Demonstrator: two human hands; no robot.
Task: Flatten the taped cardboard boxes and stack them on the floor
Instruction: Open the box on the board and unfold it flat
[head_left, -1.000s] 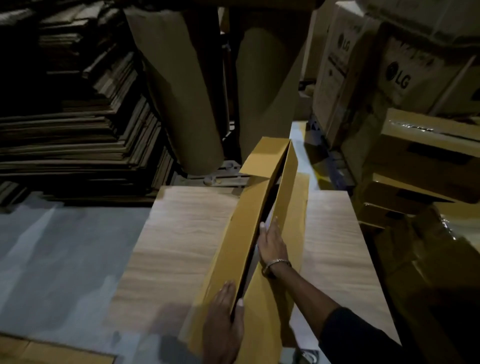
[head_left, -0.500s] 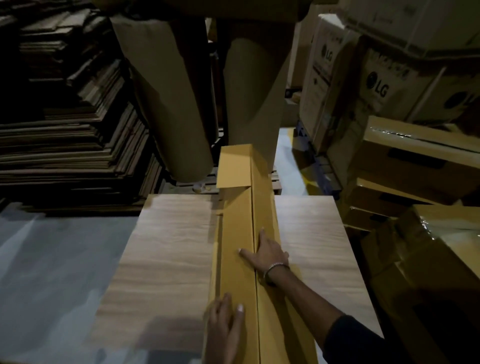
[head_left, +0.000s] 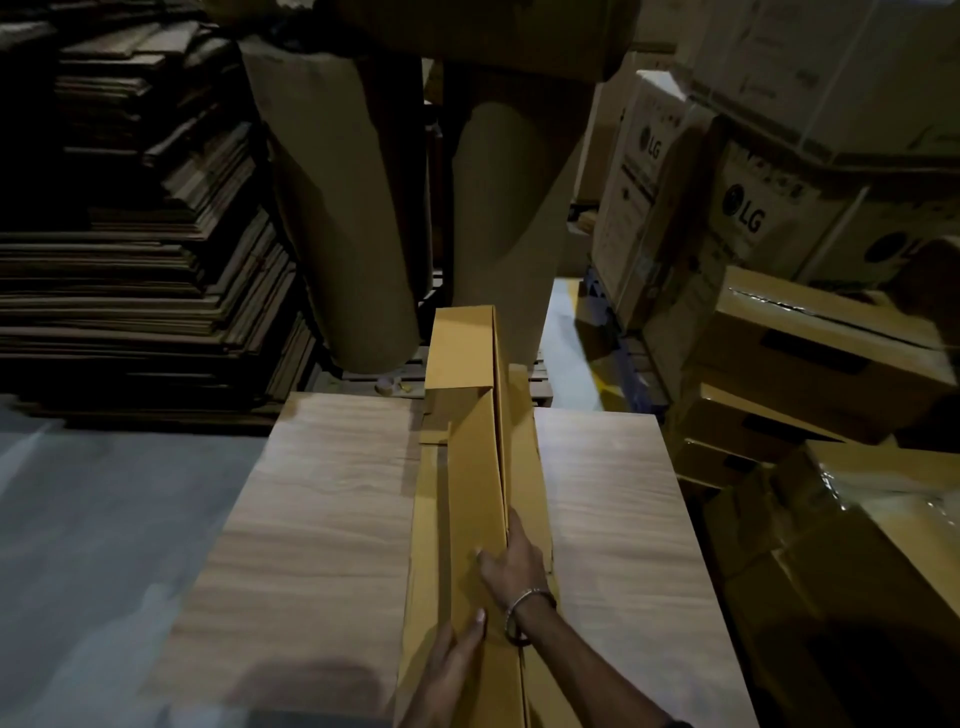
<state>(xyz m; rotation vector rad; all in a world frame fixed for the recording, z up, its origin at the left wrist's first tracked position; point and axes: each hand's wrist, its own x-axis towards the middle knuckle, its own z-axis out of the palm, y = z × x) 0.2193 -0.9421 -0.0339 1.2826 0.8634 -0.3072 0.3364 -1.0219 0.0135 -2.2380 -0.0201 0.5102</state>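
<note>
Since a second ago the long yellow cardboard box has folded nearly flat along the wooden table, right hand spread, pressing its top crease, left hand flat with straight fingers on its near end, silver bracelet on right wrist.

Dim, warm light; deep shadow upper left, soft blur throughout, wide-angle bending at the edges, faint glare on tabletop
</note>
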